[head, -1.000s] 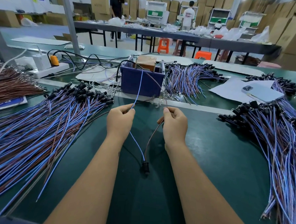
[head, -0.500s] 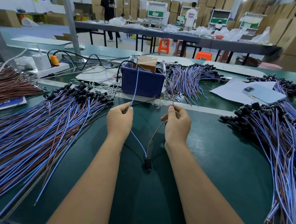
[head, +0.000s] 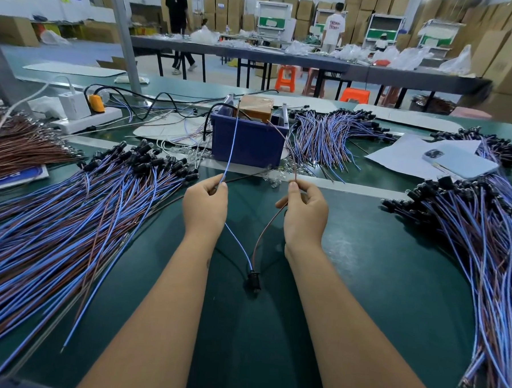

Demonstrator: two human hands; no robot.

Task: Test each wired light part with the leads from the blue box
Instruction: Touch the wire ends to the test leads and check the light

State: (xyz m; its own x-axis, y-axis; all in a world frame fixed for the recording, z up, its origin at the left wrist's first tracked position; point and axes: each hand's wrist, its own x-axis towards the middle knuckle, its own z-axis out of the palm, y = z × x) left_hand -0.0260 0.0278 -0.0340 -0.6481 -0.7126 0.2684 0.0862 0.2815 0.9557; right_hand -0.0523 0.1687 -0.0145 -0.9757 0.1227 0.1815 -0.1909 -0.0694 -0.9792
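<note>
Green matting [head: 378, 274] covers the bench, with a warehouse of stacked cartons behind. At centre, the left hand [head: 205, 204] pinches the light part's blue wire against the blue lead [head: 231, 145], while the right hand [head: 305, 214] pinches the part's brown wire to the brown lead [head: 284, 139]; both leads run up to the blue box [head: 248, 143] at twelve o'clock. The black lamp holder [head: 253, 278] dangles on the mat at six o'clock, between the forearms; I cannot tell whether it is lit. Big bundles lie at nine o'clock [head: 69, 228] and three o'clock [head: 484, 235], so much testing probably remains. A phone [head: 461, 160] rests on paper at two o'clock.
</note>
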